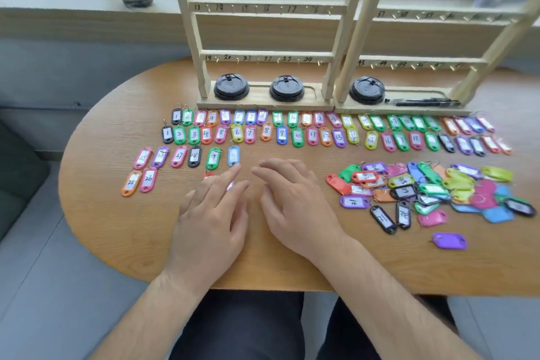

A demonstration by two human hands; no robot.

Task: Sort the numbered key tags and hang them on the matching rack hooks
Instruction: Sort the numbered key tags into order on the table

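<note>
In two rows on oval wooden table (117, 126), before pale wooden rack (264, 55) marked 19–24: coloured plastic key tags (237, 132), long axes rackward, reading 1–13. Spread, gripping nothing: left hand (210, 219), right hand (295, 204).

Two long tag rows (295, 136) lie beyond the left hand (210, 213) and right hand (295, 204), before the racks (263, 55). A tag pile (423, 187) lies right of the right hand, and shorter rows (178, 156) lie beyond and left of the left hand

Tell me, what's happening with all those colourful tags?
A person is sorting numbered plastic key tags on a rounded wooden table. Two long rows lie before the pale wooden hook racks, whose visible hooks are bare. The left hand touches a light blue tag; the right hand is open beside it. A jumbled pile waits.
</note>
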